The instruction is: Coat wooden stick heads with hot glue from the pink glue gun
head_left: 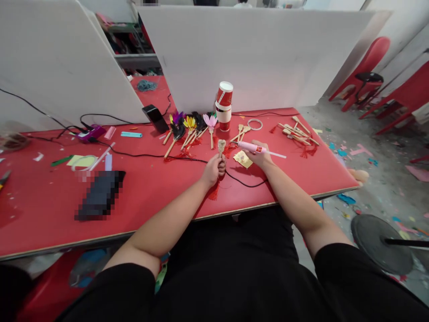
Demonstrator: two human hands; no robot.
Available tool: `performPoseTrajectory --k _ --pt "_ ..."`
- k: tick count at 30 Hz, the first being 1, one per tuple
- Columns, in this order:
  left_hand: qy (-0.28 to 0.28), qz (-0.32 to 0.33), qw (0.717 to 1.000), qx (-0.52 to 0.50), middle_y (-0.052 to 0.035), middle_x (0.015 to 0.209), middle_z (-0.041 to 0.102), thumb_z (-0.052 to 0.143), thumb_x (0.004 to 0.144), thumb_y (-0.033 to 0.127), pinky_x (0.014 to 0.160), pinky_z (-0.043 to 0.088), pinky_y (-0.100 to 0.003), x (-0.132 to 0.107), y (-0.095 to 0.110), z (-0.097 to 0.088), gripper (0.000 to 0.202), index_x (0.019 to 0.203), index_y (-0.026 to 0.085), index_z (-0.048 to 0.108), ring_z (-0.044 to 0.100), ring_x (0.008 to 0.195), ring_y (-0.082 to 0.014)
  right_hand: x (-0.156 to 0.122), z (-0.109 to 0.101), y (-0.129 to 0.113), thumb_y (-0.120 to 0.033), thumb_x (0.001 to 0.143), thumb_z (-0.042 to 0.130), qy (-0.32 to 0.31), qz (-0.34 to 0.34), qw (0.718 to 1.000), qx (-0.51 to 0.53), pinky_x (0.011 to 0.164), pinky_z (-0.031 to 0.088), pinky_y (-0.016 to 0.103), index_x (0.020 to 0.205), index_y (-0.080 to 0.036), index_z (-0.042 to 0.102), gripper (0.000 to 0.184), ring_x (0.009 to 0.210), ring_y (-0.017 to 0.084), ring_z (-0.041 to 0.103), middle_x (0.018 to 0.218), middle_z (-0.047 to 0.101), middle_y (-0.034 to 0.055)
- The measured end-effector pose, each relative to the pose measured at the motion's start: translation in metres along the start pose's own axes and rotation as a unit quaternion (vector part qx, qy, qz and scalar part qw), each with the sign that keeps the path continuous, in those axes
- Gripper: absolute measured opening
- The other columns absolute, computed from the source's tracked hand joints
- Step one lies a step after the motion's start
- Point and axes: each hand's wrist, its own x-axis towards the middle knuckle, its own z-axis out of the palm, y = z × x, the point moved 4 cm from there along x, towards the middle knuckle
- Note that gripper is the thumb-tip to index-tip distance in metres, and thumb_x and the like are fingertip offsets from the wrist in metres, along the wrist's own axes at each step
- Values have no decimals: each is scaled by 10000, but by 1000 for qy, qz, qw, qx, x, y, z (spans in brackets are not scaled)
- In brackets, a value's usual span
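Observation:
My left hand (214,171) is closed round the handle of a small wooden spoon (221,146), its head pointing up and a red tassel (213,192) hanging below. In my right hand (261,155) is a pink hot glue gun (250,146), a glue stick jutting from its back end. The nozzle points left toward the spoon head, a short gap apart. A yellow paper piece (243,159) lies under the glue gun. Behind it rest wooden spoons (241,132). Feather-topped sticks (189,125), yellow, pink, purple and black, lie beyond my left hand.
Stacked paper cups (224,106) stand by the white partition (261,58). More tasselled wooden sticks (296,132) lie at right, near a clear tape ring (255,124). A black cord (150,155) crosses the red table from a purple power strip (91,133). A dark pixelated object (102,194) lies at left.

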Motion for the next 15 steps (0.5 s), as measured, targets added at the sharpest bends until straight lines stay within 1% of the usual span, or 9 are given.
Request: performPoseTrajectory --k 3,5,7,10,12,15 --pt "7 -15 1000 -3 148 649 267 631 1002 195 485 138 -140 1 1 -2 177 960 257 471 165 466 -63 -1 -4 11 -437 910 869 25 7 1000 9 606 479 323 763 -320 398 507 641 169 491 652 492 -55" --pt "3 -20 1000 -3 146 653 262 630 1027 195 485 134 -142 1 2 -4 168 969 253 483 163 467 -63 -1 -4 19 -504 908 878 34 23 998 36 581 467 311 779 -320 411 518 641 166 494 657 486 -58" --pt "-7 -21 1000 2 143 660 270 653 1076 236 487 133 -144 2 2 -4 201 967 251 486 167 476 -62 -1 -3 28 -583 892 894 40 46 995 77 554 463 304 805 -320 439 533 636 164 494 663 485 -62" --pt "-26 -17 999 13 134 667 283 700 1145 358 492 141 -145 3 1 -5 341 929 252 458 172 495 -60 2 -2 38 -664 871 900 64 65 988 121 561 495 311 866 -311 525 515 669 174 517 711 539 -49" --pt "-34 -13 999 18 128 663 278 710 1164 421 492 140 -145 3 -1 -6 422 892 252 435 172 503 -59 5 -3 42 -660 857 910 78 66 987 124 598 519 321 891 -301 572 494 704 182 532 740 571 -40" --pt "-41 -5 999 24 120 647 267 690 1178 458 488 138 -139 3 -2 -7 474 849 247 422 166 505 -57 11 -2 49 -592 842 939 79 55 988 121 666 533 336 868 -293 578 470 725 179 527 741 565 -42"
